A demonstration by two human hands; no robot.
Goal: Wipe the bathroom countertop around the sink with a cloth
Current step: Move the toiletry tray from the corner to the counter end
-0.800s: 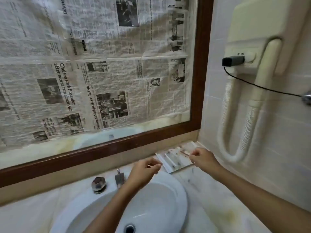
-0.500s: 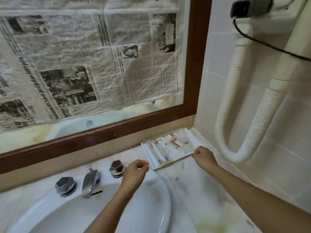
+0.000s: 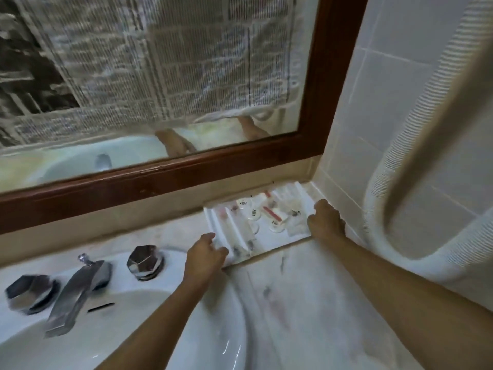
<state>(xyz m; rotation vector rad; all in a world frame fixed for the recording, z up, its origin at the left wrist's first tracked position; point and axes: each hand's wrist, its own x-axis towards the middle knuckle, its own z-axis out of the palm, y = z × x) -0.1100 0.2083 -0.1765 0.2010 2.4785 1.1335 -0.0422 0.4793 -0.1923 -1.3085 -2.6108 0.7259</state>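
Clearing stage. A white tray (image 3: 226, 227) is being gripped at two points: its near-left corner is being held by the left hand (image 3: 206, 253), fingers curled over the rim, and its right edge is being clasped by the right hand (image 3: 326, 220), fingers likewise folded round it. Between the two grips, small toiletry items (image 3: 270, 212) are lying loose in the tray (their kinds are too blurred to be told). The countertop (image 3: 306, 303) is extending nearward from both grips; the sink (image 3: 186, 332) is sitting just below the left grip. No cloth is being shown anywhere. The step is being judged as clearing the surface, with wiping not yet begun. For the next move, the tray is probably being readied for a level lift, so that nothing is spilled, and a cloth is then being called for.
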